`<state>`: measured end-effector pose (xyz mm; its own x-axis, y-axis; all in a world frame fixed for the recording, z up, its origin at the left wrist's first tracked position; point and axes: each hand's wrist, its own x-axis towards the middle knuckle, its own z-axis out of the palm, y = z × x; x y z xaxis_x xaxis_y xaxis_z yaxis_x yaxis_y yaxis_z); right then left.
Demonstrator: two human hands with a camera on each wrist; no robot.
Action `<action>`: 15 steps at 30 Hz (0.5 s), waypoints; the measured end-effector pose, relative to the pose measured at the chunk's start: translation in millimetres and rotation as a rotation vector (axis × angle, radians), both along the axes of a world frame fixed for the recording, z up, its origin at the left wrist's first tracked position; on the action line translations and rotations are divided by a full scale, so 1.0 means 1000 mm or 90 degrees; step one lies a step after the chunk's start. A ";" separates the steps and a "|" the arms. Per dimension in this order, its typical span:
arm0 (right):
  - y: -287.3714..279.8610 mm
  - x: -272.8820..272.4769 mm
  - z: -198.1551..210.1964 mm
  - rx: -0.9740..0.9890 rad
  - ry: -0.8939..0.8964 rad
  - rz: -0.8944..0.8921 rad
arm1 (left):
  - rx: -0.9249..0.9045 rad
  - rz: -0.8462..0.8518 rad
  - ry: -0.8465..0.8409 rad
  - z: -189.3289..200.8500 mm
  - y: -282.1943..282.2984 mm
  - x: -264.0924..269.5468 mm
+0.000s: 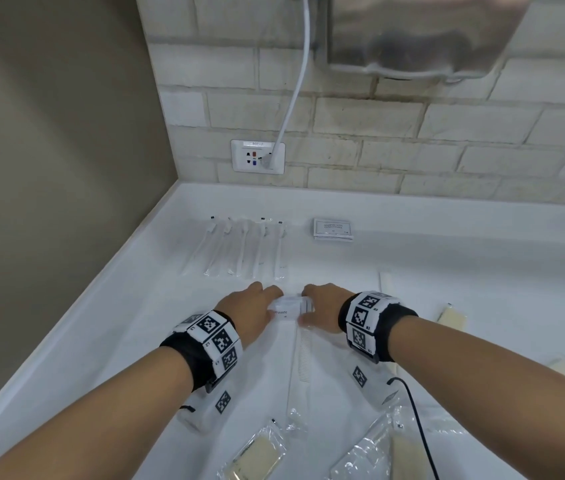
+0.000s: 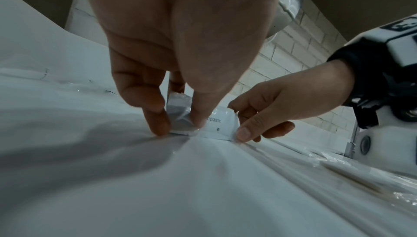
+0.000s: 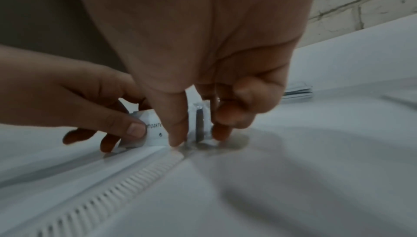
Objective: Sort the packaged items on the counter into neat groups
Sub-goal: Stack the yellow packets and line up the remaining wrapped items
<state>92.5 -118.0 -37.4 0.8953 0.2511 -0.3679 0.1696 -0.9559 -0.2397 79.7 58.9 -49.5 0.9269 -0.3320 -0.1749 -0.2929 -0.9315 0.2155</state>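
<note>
**Clerk:** Item in hand?

**Me:** Toothpaste sachets [image 1: 289,306] — a small stack, white, lettering partly readable. They sit on the white counter [image 1: 447,258], mid-front, just below the row of wrapped toothbrushes [image 1: 243,247]. My left hand [image 1: 250,310] pinches the left end, thumb in front, fingers behind. My right hand [image 1: 322,308] pinches the right end the same way. Both hands are closed on the stack, fingertips down at the counter.

**Clerk:** Handling?

**Me:** My judgement — light, thin, soft foil or plastic, slick face to face. A stack like this will likely slide and fan out if squeezed on one end only. Best taken at the short ends, both sides at once, edges tapped square against the counter. Not fragile, though a hard pinch could crease it.

**Clerk:** Other groups entered?

**Me:** Toothbrushes, laid parallel at back left. A stack of shampoo-with-conditioner sachets [image 1: 332,229] at back centre, well apart from my hands. A wrapped comb [image 1: 303,355] touching or just under the near edge of the toothpaste stack; I cannot tell which.

**Clerk:** Unsorted?

**Me:** Cream-coloured bars in clear wrap — loose packets [image 1: 260,455] at the front edge, one more [image 1: 451,317] to the right. Contents unclear
</note>
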 end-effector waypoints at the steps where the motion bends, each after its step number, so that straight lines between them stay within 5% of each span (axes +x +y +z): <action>1: 0.001 0.000 0.000 0.015 0.007 -0.001 | -0.013 0.002 0.009 -0.001 -0.001 0.000; 15: 0.004 0.000 -0.003 0.098 -0.005 0.010 | -0.065 0.001 0.008 -0.003 -0.009 0.000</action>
<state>92.8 -113.5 -40.7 0.8934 0.3185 -0.3170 0.1872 -0.9051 -0.3817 79.3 49.7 -52.9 0.9254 -0.3476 -0.1513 -0.2887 -0.9048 0.3130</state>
